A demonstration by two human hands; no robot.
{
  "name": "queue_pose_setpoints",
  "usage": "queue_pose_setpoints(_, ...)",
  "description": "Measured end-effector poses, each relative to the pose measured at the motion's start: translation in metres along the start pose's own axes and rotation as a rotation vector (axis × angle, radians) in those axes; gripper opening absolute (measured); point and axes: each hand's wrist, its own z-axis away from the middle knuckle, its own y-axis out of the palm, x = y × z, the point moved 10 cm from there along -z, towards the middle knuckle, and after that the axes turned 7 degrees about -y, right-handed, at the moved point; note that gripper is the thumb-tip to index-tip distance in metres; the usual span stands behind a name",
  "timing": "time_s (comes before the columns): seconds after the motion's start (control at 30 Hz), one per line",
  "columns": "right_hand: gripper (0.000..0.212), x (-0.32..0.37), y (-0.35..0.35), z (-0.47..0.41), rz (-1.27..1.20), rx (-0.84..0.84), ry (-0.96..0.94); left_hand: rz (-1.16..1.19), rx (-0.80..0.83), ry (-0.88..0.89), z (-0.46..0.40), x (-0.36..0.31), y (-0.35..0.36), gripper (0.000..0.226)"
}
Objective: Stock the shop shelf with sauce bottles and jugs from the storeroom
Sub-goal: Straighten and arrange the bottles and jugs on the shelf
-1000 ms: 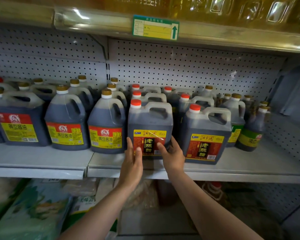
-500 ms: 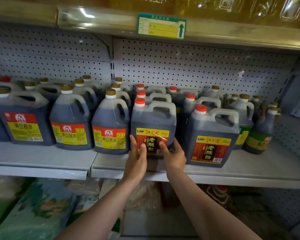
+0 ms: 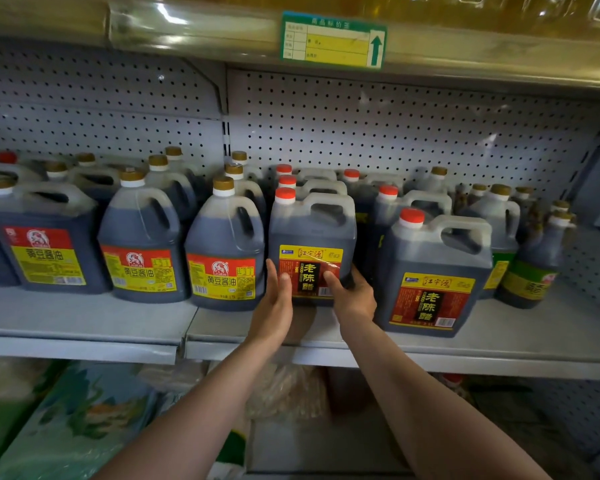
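- Dark, square-shouldered plastic vinegar jug with a red cap and red-and-yellow label [image 3: 312, 244]: upright at centre frame on the grey metal shelf [image 3: 84, 320], its base set back from the front lip.
- Left hand [image 3: 272, 306]: fingers straight, lying flat against the jug's lower left corner; not curled round it.
- Right hand [image 3: 352, 296]: thumb across the lower label, fingers wrapped round the jug's lower right corner, so this hand grips.
- Governing relation: the jug's long axis is vertical and it stands directly beyond both hands, caught between them low on its body. Both hands are about equally near, so a push would likely carry it straight back.
- Neighbours: a round-shouldered soy sauce jug with a gold cap [image 3: 224, 251] stands just beside it at left; a matching red-capped vinegar jug [image 3: 433, 271] sits farther forward at right.
- Judgement: the row behind looks full, so little backward travel probably remains.
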Motion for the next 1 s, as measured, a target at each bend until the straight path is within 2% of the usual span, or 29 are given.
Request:
queue_pose_setpoints(0.33, 0.068, -0.006, 0.001, 0.0, -0.075, 0.043, -0.001, 0.135, -0.139, 0.02, -0.007, 0.006, 0.002, 0.06)
queue_pose_setpoints(0.5, 0.07, -0.011, 0.004, -0.004, -0.103, 0.075, -0.018, 0.25, -0.224, -0.033, -0.007, 0.005, 0.007, 0.061)
queue_pose_setpoints(0.7, 0.072, -0.016, 0.01, -0.008, -0.11, 0.12, -0.027, 0.232, -0.224, -0.095, -0.004, 0.007, 0.002, 0.058)
queue_pose_setpoints(1.0, 0.07, -0.016, 0.012, -0.007, -0.134, 0.147, -0.048, 0.206, -0.148, -0.126, -0.008, 0.008, 0.008, 0.066)
